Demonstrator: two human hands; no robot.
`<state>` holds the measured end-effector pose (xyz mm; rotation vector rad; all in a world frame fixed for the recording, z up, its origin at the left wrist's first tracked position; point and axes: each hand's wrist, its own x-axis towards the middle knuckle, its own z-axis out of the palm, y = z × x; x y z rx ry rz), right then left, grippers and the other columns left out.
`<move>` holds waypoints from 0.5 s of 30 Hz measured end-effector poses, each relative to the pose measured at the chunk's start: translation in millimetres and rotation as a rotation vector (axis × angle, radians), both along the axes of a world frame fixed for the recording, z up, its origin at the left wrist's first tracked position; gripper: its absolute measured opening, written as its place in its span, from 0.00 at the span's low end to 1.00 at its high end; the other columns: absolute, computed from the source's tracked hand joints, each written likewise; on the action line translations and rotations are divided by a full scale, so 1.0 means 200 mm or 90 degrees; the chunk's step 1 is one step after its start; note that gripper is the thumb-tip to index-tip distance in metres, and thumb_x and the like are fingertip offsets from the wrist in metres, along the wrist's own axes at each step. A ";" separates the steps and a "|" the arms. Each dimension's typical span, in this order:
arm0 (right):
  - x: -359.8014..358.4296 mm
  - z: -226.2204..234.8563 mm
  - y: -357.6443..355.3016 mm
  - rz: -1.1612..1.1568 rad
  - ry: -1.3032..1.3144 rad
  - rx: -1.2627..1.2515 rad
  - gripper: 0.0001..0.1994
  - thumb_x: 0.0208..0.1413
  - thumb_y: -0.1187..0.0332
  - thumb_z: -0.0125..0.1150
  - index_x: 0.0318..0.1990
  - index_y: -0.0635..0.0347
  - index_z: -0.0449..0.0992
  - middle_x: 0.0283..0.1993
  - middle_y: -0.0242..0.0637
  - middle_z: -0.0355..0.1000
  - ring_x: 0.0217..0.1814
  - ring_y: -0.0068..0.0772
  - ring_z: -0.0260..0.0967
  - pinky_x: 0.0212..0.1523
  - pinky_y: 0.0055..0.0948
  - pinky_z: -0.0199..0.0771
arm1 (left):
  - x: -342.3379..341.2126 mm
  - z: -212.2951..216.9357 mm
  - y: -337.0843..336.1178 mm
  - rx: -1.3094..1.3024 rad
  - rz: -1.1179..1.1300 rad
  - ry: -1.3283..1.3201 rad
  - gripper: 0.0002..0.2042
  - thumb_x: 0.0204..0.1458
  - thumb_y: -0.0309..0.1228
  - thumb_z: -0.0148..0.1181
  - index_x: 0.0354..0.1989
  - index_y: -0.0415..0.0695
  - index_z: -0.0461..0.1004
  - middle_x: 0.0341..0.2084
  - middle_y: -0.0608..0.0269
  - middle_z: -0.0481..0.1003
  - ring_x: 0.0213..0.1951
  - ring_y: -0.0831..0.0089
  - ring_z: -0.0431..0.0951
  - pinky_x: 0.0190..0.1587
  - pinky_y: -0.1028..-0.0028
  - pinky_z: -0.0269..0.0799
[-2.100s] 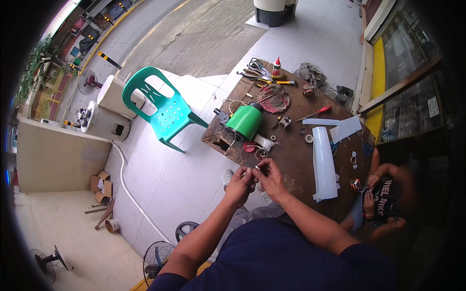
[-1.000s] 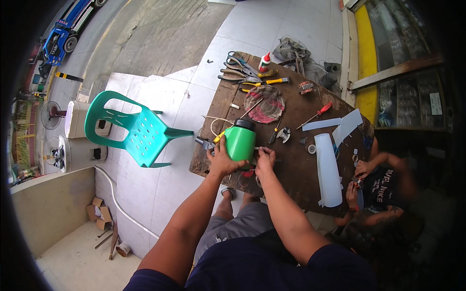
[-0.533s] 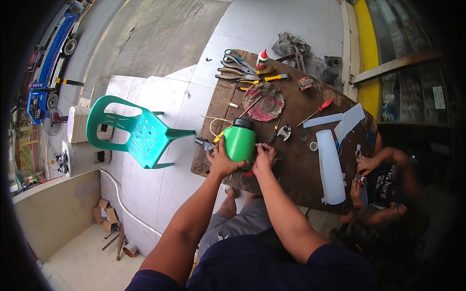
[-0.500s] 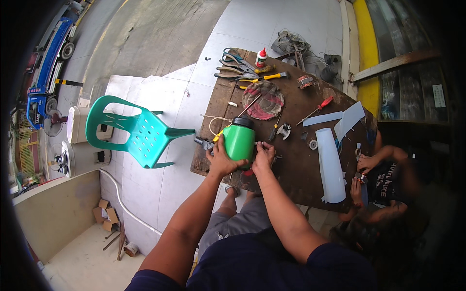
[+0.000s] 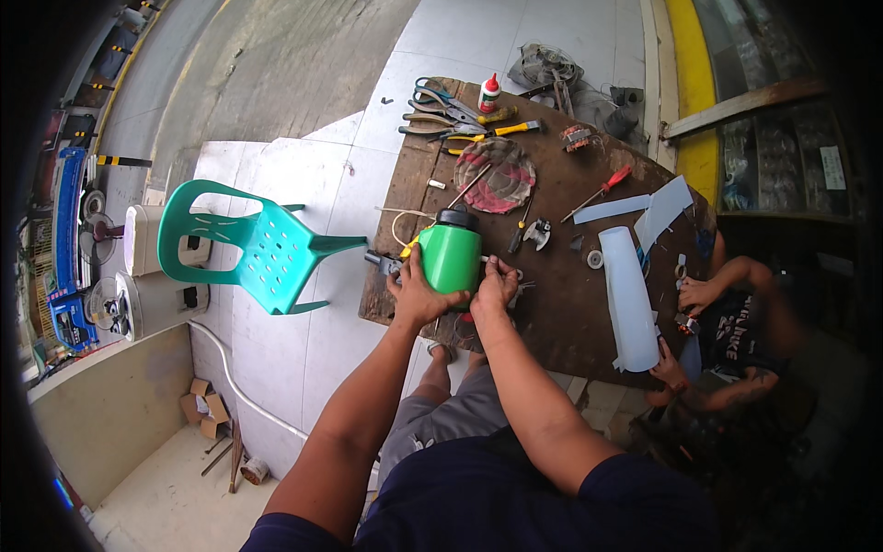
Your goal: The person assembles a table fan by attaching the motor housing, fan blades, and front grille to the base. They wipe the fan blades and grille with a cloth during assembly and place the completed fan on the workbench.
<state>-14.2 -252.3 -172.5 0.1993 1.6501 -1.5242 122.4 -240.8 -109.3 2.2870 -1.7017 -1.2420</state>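
A bright green rounded plastic housing (image 5: 450, 258) with a black end (image 5: 457, 219) stands at the table's near left edge. My left hand (image 5: 422, 293) is wrapped round its near left side, thumb across the front. At its right side, the closed fingers of my right hand (image 5: 494, 284) pinch something small and light at their tips, too small to make out. A yellow piece (image 5: 410, 247) and a looped pale cord (image 5: 397, 228) show beside the housing. Left of it lies a grey part (image 5: 383, 262), partly hidden by my left hand.
On the brown table (image 5: 561, 304) lie pliers (image 5: 441, 115), a glue bottle (image 5: 488, 93), a round cloth (image 5: 495, 175), a red-handled screwdriver (image 5: 602, 194), a copper-wound coil (image 5: 578, 138) and a rolled white sheet (image 5: 630, 299). A co-worker's hand (image 5: 670, 365) is at the right. A green chair (image 5: 267, 248) stands left.
My right hand has shifted slightly down along the housing's side. The co-worker's nearer hand has moved from a small part to the rolled sheet's end. The blue truck in the street has moved.
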 end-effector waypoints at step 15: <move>-0.02 -0.08 0.01 0.057 -0.036 -0.085 0.08 0.63 0.78 0.68 0.40 0.58 0.73 0.44 0.36 0.77 0.47 0.27 0.75 0.51 0.30 0.77 | -0.01 0.00 -0.01 0.002 0.005 -0.004 0.77 0.27 0.69 0.76 0.81 0.39 0.36 0.75 0.35 0.54 0.78 0.50 0.51 0.76 0.41 0.32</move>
